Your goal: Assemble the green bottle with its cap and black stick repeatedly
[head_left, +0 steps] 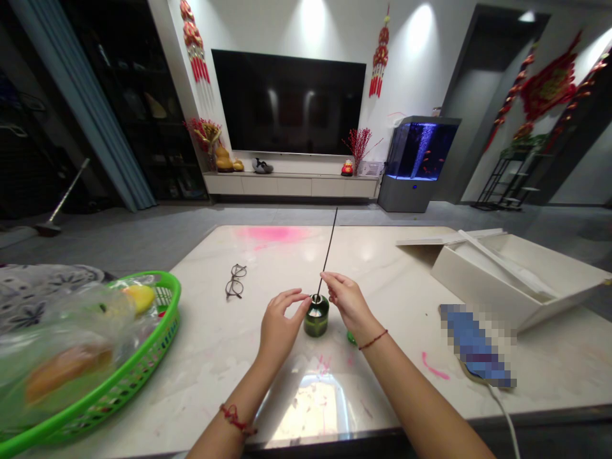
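Basically, right hand has a narrow pinch grip low on thin stick: light, brittle. Left hand cups small green jar, likely glass, slippery.

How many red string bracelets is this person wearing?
2. One red bracelet circles the left wrist, low in the picture; the other red bracelet circles the right wrist, just behind the right hand pinching the thin dark stick. None seem hidden.
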Demonstrator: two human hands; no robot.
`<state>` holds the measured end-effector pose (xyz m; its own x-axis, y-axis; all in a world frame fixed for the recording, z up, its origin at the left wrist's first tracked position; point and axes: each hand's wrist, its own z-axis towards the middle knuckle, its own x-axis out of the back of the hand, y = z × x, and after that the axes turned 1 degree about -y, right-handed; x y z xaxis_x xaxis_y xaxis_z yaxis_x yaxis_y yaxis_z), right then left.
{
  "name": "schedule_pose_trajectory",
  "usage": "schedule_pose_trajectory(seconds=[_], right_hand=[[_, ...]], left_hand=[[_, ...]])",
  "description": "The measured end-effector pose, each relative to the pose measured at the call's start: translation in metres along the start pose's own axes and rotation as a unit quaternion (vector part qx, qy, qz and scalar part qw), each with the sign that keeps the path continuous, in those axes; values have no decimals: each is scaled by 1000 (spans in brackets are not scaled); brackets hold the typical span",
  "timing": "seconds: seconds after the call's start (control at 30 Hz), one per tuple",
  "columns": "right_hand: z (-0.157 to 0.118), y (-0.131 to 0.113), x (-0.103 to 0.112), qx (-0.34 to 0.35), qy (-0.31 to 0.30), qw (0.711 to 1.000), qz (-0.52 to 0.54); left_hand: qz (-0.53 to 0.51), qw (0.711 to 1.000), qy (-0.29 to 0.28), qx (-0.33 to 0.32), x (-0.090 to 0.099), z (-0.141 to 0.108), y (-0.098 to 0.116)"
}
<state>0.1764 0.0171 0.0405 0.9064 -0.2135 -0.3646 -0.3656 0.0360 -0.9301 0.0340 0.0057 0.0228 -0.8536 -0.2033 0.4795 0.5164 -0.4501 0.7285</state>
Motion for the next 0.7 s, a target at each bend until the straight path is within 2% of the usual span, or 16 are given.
schedule_pose_trajectory(seconds=[0.1, 0.27, 0.7], right_hand=[[-3, 0, -5, 2, -9, 1000, 7], [-5, 1, -10, -9, -36, 999, 14], [2, -9, -1, 11, -15, 1000, 18]], left_hand=[[-43, 999, -10, 31, -2, 0, 1], [-67, 997, -14, 45, -2, 1, 1], [-42, 999, -29, 9, 1, 2, 1]])
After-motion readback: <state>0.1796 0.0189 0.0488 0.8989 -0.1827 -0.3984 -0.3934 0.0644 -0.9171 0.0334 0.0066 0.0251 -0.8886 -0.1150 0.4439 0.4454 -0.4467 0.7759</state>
